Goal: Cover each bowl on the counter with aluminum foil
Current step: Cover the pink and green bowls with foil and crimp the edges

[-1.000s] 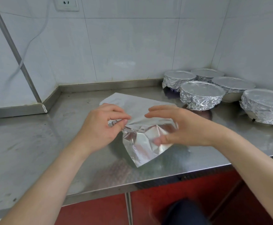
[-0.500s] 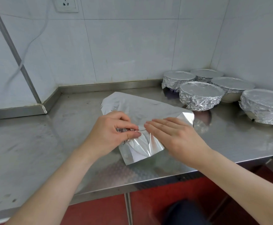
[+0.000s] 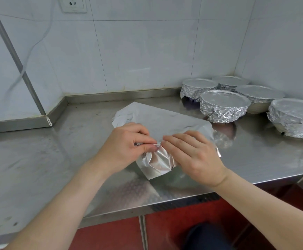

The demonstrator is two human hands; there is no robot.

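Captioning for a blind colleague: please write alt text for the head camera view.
A left hand pinches the edge of a foil sheet on a steel counter while the right hand rests on it. Five foil-covered bowls sit in the back-right corner.

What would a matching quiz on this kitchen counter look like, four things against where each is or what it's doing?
1. wall socket
2. foil sheet
3. foil-covered bowls
4. left hand

A. back right corner of the counter
B. high on the tiled wall, left
C. pinching the sheet's crumpled edge
D. middle of the counter

Pairs: 1-B, 2-D, 3-A, 4-C.
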